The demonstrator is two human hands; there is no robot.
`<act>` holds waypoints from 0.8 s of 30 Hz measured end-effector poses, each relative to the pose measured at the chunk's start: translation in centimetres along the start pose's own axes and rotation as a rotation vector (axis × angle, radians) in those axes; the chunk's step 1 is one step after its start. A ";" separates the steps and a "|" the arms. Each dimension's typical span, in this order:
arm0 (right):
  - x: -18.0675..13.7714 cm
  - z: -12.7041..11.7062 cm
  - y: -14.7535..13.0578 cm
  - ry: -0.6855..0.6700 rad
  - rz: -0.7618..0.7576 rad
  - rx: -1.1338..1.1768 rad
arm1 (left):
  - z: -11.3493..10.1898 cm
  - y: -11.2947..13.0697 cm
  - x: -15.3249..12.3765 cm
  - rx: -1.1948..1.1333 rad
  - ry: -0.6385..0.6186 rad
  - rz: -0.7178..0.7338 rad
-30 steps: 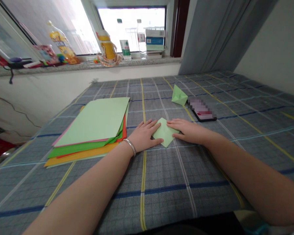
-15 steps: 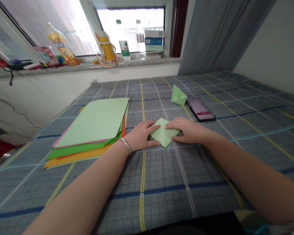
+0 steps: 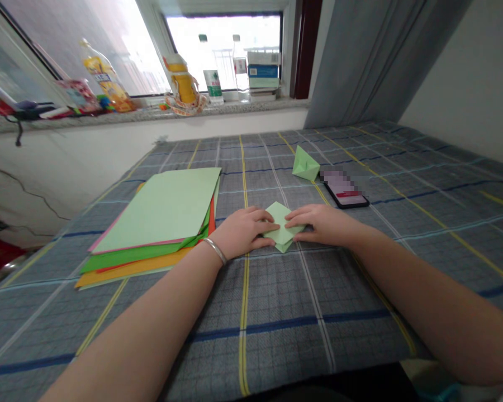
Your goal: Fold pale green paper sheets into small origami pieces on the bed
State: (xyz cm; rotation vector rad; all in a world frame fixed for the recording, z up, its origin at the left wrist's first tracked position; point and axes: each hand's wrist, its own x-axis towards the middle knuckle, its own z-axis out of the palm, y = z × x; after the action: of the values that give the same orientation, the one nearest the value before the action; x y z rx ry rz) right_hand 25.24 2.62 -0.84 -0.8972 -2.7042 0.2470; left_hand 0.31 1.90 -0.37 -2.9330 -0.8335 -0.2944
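A small folded piece of light green paper (image 3: 280, 215) lies on the grey plaid cloth (image 3: 276, 312) in the middle. My left hand (image 3: 241, 231), with a silver bracelet on the wrist, pinches the paper's left flap with curled fingers. From the right, my right hand (image 3: 321, 223) grips the paper's other side, fingertips almost meeting the left hand's over the fold.
A stack of coloured paper sheets (image 3: 159, 215) lies to the left. A finished green folded shape (image 3: 305, 163) and a phone (image 3: 344, 191) sit behind my right hand. Bottles (image 3: 183, 78) and clutter line the windowsill; a curtain (image 3: 369, 61) hangs at the right.
Both hands went from lying flat on the paper to pinching it. The side flaps have been drawn inward toward the middle, so the paper looks narrower.
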 end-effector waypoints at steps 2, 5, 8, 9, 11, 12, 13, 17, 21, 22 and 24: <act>0.0 -0.2 -0.2 0.012 -0.014 0.013 | -0.4 0.5 0.1 0.065 -0.007 0.030; 0.1 -0.4 -0.8 0.023 -0.008 -0.016 | -0.5 1.0 0.1 0.127 0.010 0.014; 0.2 -0.3 -1.4 0.025 0.015 -0.097 | -0.2 1.1 0.1 0.093 0.033 -0.034; 0.2 -0.3 -1.5 0.030 0.022 -0.125 | -0.1 1.0 0.1 0.076 0.035 -0.048; 0.3 0.0 -1.6 0.046 0.031 -0.164 | 0.1 0.7 0.1 0.052 0.024 -0.060; 0.3 0.1 -1.6 0.056 0.035 -0.173 | 0.2 0.6 0.2 0.043 0.017 -0.061; 0.3 0.3 -1.6 0.063 0.037 -0.178 | 0.2 0.6 0.2 0.035 0.009 -0.061; 0.6 0.7 -1.7 0.099 0.047 -0.192 | 0.2 0.5 0.4 0.045 -0.001 -0.081; 0.8 0.7 -2.4 0.182 0.062 -0.228 | 0.0 0.7 0.4 0.063 0.057 -0.120; 0.8 0.7 -2.5 0.197 0.065 -0.238 | 0.0 0.7 0.4 0.061 0.073 -0.122; 0.7 0.7 -2.6 0.190 0.060 -0.244 | -0.1 0.8 0.3 0.064 0.073 -0.112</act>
State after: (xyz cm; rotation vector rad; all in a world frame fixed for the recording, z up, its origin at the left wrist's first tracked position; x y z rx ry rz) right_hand 23.04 0.95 -0.68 -1.0132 -2.5686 -0.1540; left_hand 1.00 1.40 -0.25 -2.8039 -0.9795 -0.3728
